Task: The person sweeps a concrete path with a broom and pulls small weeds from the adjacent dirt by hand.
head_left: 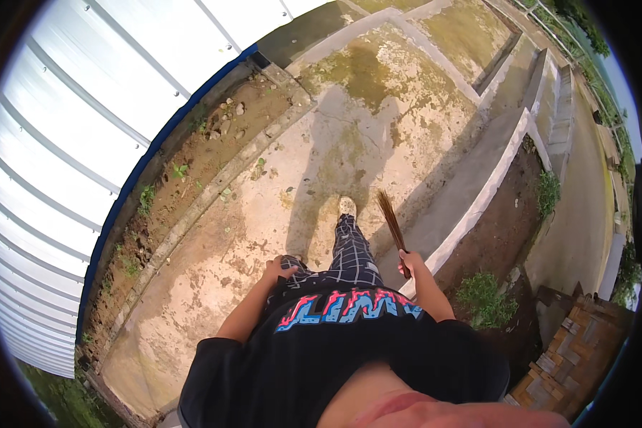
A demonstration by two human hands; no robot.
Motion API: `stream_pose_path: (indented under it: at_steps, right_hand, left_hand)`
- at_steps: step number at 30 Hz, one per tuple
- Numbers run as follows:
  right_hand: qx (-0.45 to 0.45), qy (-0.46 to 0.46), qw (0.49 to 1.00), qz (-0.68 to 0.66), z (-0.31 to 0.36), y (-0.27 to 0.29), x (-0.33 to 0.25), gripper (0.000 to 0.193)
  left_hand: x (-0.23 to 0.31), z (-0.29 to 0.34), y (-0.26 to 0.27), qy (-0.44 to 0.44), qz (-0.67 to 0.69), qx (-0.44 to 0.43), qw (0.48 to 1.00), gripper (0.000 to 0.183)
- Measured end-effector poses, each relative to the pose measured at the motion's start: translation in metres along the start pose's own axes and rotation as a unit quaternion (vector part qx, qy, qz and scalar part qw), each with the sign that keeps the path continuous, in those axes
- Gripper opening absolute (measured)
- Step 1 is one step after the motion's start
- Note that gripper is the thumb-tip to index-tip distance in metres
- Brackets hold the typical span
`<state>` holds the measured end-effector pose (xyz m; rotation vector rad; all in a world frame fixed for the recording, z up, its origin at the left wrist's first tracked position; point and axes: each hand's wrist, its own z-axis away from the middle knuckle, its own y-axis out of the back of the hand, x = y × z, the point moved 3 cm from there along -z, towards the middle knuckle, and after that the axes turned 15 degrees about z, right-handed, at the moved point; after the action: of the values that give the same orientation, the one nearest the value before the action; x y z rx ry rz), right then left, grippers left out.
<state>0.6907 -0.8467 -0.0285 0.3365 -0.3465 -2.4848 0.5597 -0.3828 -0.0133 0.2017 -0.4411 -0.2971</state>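
My right hand is closed around the bound end of a short brown stick broom. Its thin bristles point forward, away from me, above the concrete beside a low wall. My left hand rests against my left thigh on dark checked trousers. The thumb there is apart from the other fingers, which are partly hidden, and I see nothing held. One foot in a light shoe stands ahead on the stained concrete path.
White corrugated metal sheeting with a blue edge rises on the left, above a soil strip with stones and weeds. A low concrete ledge runs along the right, beside a green bush and a woven panel.
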Motion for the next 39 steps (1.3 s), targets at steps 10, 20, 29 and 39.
stream_pose_path:
  at_steps: [10,20,29,39]
  right_hand:
    - [0.108,-0.103,0.983,-0.103,-0.222,0.101,-0.183,0.040]
    - [-0.266,0.128,0.865,0.407,-0.097,-0.160,-0.205,0.052]
    - [0.109,0.200,0.948,0.221,-0.255,0.019,-0.397,0.052]
    - [-0.242,0.287,0.720,0.584,-0.137,-0.260,-0.296,0.055]
  left_hand:
    - [0.034,-0.033,-0.089,0.215,-0.069,-0.048,0.973,0.138]
    - [0.082,-0.072,-0.094,0.340,-0.113,-0.018,0.933,0.125]
    - [0.091,-0.098,-0.100,0.267,-0.121,-0.001,0.956,0.110]
    - [0.059,-0.095,-0.087,0.269,-0.056,-0.004,0.961,0.105]
